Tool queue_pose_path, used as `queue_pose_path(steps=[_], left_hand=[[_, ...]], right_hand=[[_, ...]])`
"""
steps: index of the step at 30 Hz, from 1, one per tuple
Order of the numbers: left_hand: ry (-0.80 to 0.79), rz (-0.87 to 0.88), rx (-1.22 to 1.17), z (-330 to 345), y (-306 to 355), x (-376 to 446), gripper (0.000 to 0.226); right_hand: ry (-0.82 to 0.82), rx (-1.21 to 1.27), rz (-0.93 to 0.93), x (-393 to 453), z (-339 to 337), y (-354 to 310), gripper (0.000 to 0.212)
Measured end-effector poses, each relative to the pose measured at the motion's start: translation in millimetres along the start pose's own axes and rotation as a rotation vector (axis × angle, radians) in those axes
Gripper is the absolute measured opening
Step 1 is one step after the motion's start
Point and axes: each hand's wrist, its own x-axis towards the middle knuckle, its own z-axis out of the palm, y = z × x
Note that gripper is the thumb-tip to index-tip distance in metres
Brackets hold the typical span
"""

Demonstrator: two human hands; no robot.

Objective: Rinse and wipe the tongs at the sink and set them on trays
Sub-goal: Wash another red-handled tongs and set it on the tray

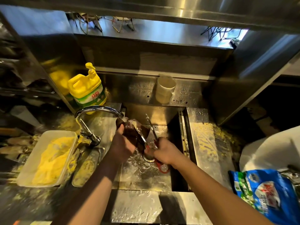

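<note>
Two hands | right hand (164,151) grips tongs (151,127) | left hand (123,143) clutches cloth (134,130)

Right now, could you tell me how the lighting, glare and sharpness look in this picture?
Head view: dim, warm light; glare streaks the steel hood and wet sink floor; the left hand lies in shadow, the right hand is lit; wide-angle bending curves the edges; the left margin smears with blur.

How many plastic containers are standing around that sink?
3. A yellow detergent jug stands behind the faucet, a pale cup on the ledge behind the sink, and a white tub of yellow food to its left. Others may hide in the dark shelves.
</note>
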Motion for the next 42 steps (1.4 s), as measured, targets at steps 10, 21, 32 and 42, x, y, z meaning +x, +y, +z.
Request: queue_pose_path(steps=[10,21,32,42], left_hand=[[-0.031,0.039,0.158,-7.2,-5.0,8.3,0.051],[0.489,-0.037,0.719,7.2,-11.7,41.5,0.039],[0.521,0.058,0.503,15.0,-20.9,46.7,0.036],[0.614,0.104,0.511,11.3,-15.5,52.0,0.030]], right_hand=[[-0.220,0.369,0.122,-2.5,-3.9,-3.5,0.028],[-0.143,0.236,0.137,6.0,12.1,-12.9,0.009],[-0.121,0.338,0.196,11.7,10.6,-16.3,0.004],[-0.099,0.337,0.219,14.9,14.6,-13.2,0.005]])
